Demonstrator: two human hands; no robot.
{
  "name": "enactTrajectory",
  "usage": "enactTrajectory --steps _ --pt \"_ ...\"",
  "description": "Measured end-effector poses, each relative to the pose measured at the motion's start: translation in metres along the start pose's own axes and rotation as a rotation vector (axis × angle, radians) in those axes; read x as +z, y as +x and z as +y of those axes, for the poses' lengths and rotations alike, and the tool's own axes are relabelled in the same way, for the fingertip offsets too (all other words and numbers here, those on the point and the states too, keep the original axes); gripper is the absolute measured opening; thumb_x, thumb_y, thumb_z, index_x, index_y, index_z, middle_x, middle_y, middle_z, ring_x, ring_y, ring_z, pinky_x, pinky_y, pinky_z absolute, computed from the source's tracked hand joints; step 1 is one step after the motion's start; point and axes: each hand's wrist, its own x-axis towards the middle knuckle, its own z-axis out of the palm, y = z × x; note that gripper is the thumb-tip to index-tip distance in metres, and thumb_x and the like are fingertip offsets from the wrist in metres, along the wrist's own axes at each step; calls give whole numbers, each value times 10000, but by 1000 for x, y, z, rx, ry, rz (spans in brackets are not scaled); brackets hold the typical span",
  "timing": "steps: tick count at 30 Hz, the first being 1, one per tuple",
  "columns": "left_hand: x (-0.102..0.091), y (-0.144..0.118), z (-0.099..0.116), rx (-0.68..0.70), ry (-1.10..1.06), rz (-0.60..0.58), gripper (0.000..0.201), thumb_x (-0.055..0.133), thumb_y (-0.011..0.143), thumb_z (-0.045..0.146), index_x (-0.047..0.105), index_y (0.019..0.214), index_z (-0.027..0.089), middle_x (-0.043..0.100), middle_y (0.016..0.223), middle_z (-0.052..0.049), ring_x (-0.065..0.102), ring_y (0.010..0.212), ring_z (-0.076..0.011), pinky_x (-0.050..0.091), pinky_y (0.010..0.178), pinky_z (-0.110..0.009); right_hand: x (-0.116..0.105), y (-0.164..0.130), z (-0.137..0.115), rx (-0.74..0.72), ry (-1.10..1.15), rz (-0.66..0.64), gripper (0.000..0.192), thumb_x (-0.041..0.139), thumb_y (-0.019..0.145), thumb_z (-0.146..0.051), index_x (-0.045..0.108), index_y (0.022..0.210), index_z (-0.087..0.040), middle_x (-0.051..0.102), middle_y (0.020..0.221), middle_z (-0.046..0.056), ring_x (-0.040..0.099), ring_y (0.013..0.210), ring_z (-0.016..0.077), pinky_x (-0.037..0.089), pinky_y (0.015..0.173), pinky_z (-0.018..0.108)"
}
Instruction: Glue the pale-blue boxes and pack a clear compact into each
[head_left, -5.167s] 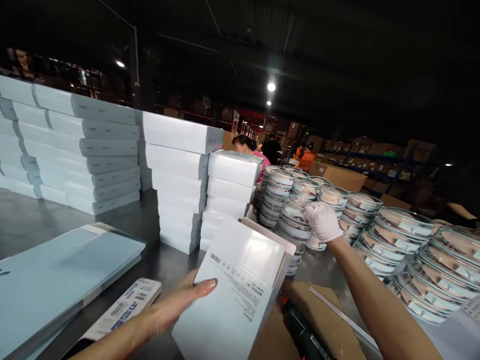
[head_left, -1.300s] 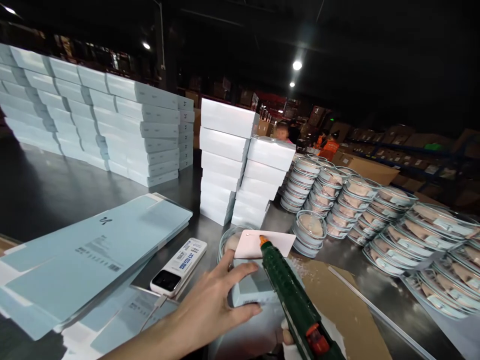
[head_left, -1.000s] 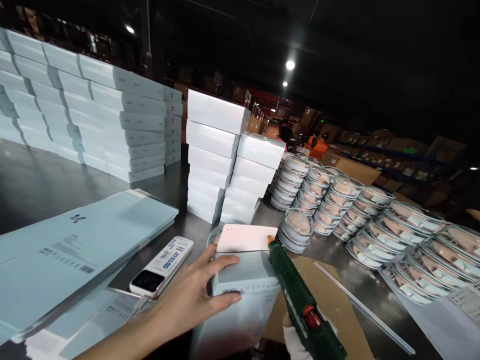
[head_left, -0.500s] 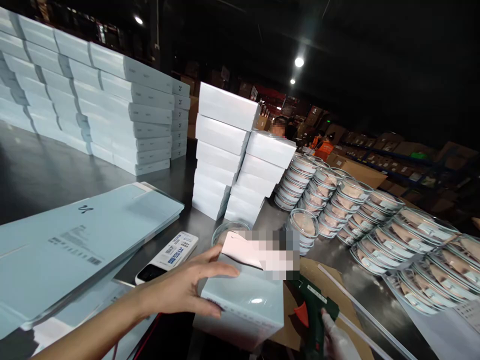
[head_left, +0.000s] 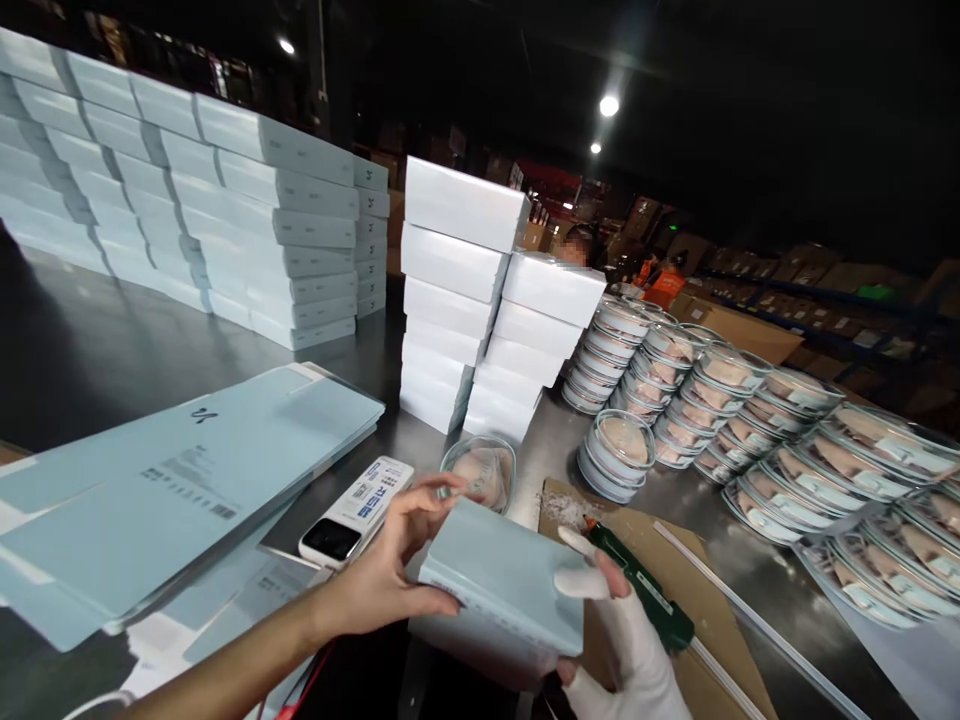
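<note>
A pale blue carton (head_left: 510, 570) is held between my two hands near the table's front. My bare left hand (head_left: 405, 560) grips its left end, thumb on the front and fingers at the back edge. My right hand (head_left: 619, 620), in a white glove with bare fingertips, has its fingers on the carton's right end. Beside that hand, a green glue gun (head_left: 645, 585) lies on a piece of cardboard (head_left: 709, 610). Behind the carton sits a clear round container (head_left: 484, 472) with beige contents. Left of my left hand is a white power bank (head_left: 360, 510).
Flat blue carton blanks (head_left: 225, 450) lie at the left. Stacked white boxes (head_left: 454, 290) stand ahead, with a long wall of pale boxes (head_left: 225, 210) farther left. Several stacks of clear containers (head_left: 765, 420) fill the right. A glue stick (head_left: 735, 610) crosses the cardboard. People are in the background.
My right hand has let go of the glue gun, now lying on the cardboard, and has taken the carton's right end. The carton's raised pinkish flap is now folded down.
</note>
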Motion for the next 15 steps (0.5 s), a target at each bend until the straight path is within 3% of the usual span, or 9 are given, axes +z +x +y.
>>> enactTrajectory --steps 1,4,7,9,10,12,14,15 --pt "0 -1 1 19 17 -7 639 716 871 585 435 1394 348 469 1352 -121 576 1263 -302 487 1059 -496 -2 -2 -3 -52 -10 -43 814 708 729 -172 473 1475 -402 545 1482 58 528 1386 345 434 1145 507" --pt "-8 4 19 -9 134 -177 325 696 934 438 694 1239 324 569 1182 -88 530 1289 -303 434 1127 -461 -6 5 -12 -309 -91 -176 764 637 777 -59 504 1452 -392 603 1297 76 532 1361 297 490 1103 460" --pt "-15 16 44 -78 261 -363 250 624 978 410 798 1130 315 587 1287 -111 424 1419 -332 407 1160 -444 -7 14 -16 -456 -161 -194 738 596 833 -26 498 1447 -424 621 1143 53 553 1301 252 545 1026 419" --pt "-18 22 52 -105 235 -388 285 640 964 444 797 1152 297 584 1395 -123 430 1437 -342 414 1154 -458 -6 14 -10 -450 -167 -187 686 615 869 -86 494 1458 -416 581 1314 69 523 1347 270 530 1052 440" --pt "-19 24 52 -117 180 -341 291 673 939 468 809 1125 290 607 1397 -126 478 1406 -344 421 1146 -465 -5 12 -5 -401 -137 -147 660 627 894 -149 467 1483 -401 517 1441 79 485 1396 287 515 1075 451" --pt "-20 25 44 -146 53 -135 312 745 868 524 832 1039 278 674 1326 -130 578 1314 -349 436 1126 -481 -3 7 9 -273 6 11 664 589 961 -336 318 1564 -397 365 1610 75 451 1443 297 537 1055 446" --pt "-18 25 33 -186 -27 120 388 756 825 596 819 1010 261 684 1307 -138 597 1286 -363 446 1108 -504 1 6 21 -203 124 141 682 518 995 -466 196 1594 -416 382 1617 64 520 1392 280 598 950 420" --pt "-15 25 29 -202 -48 216 443 728 829 635 797 1041 252 656 1351 -148 579 1308 -373 453 1099 -513 3 7 25 -217 137 156 657 536 987 -486 241 1572 -444 449 1575 44 570 1335 269 617 891 403"
